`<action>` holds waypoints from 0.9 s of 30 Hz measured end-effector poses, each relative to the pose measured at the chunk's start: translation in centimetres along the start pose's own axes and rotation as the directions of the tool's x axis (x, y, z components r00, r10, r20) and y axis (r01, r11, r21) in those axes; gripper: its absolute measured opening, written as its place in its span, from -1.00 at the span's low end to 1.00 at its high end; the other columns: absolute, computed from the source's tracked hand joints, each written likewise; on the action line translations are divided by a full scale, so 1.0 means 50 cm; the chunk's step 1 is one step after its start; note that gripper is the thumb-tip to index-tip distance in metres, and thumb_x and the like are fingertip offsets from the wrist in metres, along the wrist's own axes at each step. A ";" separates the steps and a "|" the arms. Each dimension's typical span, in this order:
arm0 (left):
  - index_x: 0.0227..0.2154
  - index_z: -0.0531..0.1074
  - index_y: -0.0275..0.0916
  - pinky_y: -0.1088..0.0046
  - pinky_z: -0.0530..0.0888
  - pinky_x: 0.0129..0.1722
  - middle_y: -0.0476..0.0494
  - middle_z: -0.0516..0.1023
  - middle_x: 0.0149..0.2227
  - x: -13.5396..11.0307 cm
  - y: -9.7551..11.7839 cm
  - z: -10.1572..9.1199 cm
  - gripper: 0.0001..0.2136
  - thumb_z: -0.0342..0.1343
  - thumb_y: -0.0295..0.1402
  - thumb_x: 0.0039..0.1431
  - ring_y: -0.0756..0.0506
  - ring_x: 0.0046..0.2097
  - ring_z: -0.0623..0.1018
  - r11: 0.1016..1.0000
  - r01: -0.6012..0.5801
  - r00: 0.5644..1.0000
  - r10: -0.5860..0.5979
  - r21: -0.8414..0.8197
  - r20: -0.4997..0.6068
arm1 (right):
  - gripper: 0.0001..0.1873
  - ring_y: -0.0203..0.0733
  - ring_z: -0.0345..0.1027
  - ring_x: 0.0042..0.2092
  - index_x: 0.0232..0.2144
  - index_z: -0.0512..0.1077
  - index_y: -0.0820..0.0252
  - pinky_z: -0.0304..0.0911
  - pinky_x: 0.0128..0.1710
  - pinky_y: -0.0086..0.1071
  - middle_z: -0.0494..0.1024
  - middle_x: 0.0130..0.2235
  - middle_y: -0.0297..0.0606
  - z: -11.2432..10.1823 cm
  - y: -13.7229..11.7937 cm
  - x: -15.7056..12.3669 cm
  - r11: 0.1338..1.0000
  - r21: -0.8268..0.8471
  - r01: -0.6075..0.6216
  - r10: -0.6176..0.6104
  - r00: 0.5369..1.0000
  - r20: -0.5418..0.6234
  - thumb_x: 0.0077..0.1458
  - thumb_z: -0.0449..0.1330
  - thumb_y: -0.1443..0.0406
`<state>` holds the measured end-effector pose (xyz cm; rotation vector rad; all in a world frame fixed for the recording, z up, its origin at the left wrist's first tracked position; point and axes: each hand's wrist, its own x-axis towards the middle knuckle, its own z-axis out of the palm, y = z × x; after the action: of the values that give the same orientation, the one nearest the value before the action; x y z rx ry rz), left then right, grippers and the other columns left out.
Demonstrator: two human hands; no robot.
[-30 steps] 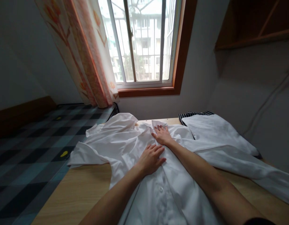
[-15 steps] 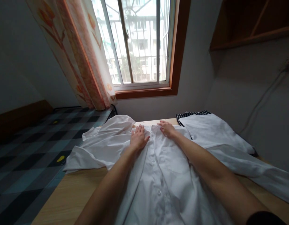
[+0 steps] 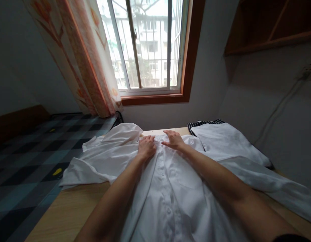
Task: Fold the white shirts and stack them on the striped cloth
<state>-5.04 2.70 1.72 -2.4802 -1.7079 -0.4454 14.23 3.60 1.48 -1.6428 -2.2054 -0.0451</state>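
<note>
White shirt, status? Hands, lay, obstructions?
Left hand on white shirt, far end; right hand alongside, open. Shirt spread front-up. White cloth at right, apart from both hands.

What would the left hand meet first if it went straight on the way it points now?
Probably the wall below the window: beyond the white shirt, the left hand would pass over the table's far edge. Its exact height and depth are hard to judge.

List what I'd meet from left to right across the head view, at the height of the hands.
Blue-and-black checked bed cover → outspread white fabric shirt sleeve → bare left hand → bare right hand → flat white cloth.
</note>
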 end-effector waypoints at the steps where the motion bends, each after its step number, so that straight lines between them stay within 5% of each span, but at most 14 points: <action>1: 0.01 0.44 -0.18 0.03 0.23 0.13 -0.26 0.40 0.16 0.006 -0.002 -0.003 -0.62 0.02 -0.41 0.11 -0.30 0.18 0.34 0.999 -0.032 0.999 0.032 0.006 -0.019 | -0.41 -0.03 0.23 0.17 0.17 0.31 0.12 0.07 0.15 -0.18 0.38 0.19 -0.11 0.008 -0.014 0.004 1.000 -0.009 -0.009 0.009 1.000 0.013 0.12 0.20 0.10; 4: -0.24 0.56 -0.17 0.04 0.18 0.15 -0.22 0.54 0.00 0.023 -0.008 -0.009 -0.76 0.02 -0.44 0.12 -0.27 0.11 0.39 0.994 -0.110 0.994 0.110 0.018 -0.027 | -0.73 -0.04 0.36 0.04 -0.10 0.52 0.10 0.12 0.08 -0.18 0.55 0.00 -0.13 0.023 -0.025 0.007 0.998 -0.041 -0.040 0.043 0.995 0.088 0.22 0.09 0.25; 8: -0.32 0.56 -0.22 0.18 0.30 0.01 -0.25 0.61 -0.25 0.047 -0.008 -0.019 -0.77 -0.03 -0.44 0.19 -0.23 -0.08 0.50 0.997 -0.070 0.994 0.071 0.023 -0.084 | -0.69 -0.14 0.42 -0.02 -0.15 0.55 0.11 0.18 0.00 -0.37 0.60 -0.07 -0.19 0.008 0.017 -0.001 0.999 -0.015 -0.033 0.034 0.996 0.080 0.22 0.02 0.39; 12: -0.15 0.48 -0.25 0.29 0.36 -0.19 -0.25 0.59 -0.30 0.067 -0.001 -0.023 -0.74 -0.12 -0.39 0.30 -0.20 -0.22 0.55 0.999 -0.023 0.994 0.027 0.044 -0.104 | -0.61 -0.18 0.43 0.01 -0.06 0.52 0.14 0.21 0.02 -0.41 0.58 -0.02 -0.23 -0.019 0.066 -0.003 0.992 0.119 -0.040 0.050 0.995 -0.082 0.20 -0.02 0.44; 15: -0.15 0.46 -0.28 0.26 0.36 -0.17 -0.32 0.55 -0.23 0.070 0.004 -0.010 -0.72 -0.16 -0.39 0.33 -0.24 -0.14 0.52 0.992 -0.087 0.986 0.099 0.093 -0.135 | -0.55 -0.20 0.40 0.05 -0.07 0.53 0.14 0.20 0.09 -0.36 0.56 0.02 -0.24 -0.020 0.081 -0.008 0.986 0.164 0.025 -0.003 0.991 -0.131 0.15 -0.04 0.51; 21: -0.23 0.52 -0.34 0.20 0.35 -0.06 -0.39 0.51 -0.17 0.052 0.001 0.010 -0.71 -0.14 -0.52 0.25 -0.26 -0.07 0.47 0.938 -0.308 0.951 0.298 0.158 0.081 | -0.57 -0.17 0.28 0.16 -0.08 0.54 0.19 0.05 0.20 -0.31 0.52 0.06 -0.17 0.002 0.066 -0.037 0.961 0.053 0.270 -0.275 0.952 0.133 0.07 0.03 0.52; 25: -0.31 0.56 -0.31 0.27 0.39 -0.11 -0.35 0.53 -0.18 0.040 -0.017 -0.012 -0.71 -0.11 -0.44 0.24 -0.23 -0.10 0.50 0.951 -0.296 0.950 0.283 0.094 0.131 | -0.73 -0.02 0.35 0.05 -0.25 0.58 0.23 -0.03 0.20 -0.11 0.57 -0.05 -0.06 -0.025 0.026 -0.030 0.993 -0.089 0.079 -0.055 0.969 0.242 0.14 0.11 0.27; 27: -0.35 0.58 -0.26 0.29 0.40 -0.14 -0.30 0.55 -0.20 0.037 -0.020 -0.034 -0.74 -0.04 -0.38 0.21 -0.22 -0.13 0.51 0.972 -0.222 0.965 0.208 0.072 0.162 | -0.62 0.02 0.37 -0.03 -0.32 0.58 0.26 0.00 0.14 -0.07 0.58 -0.14 -0.01 -0.042 -0.004 -0.020 0.989 -0.138 -0.052 0.084 0.968 0.238 0.18 0.08 0.11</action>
<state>-5.65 4.33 3.78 -2.6549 -1.4450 -0.1575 14.91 2.07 3.13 -1.8833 -2.3674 0.0334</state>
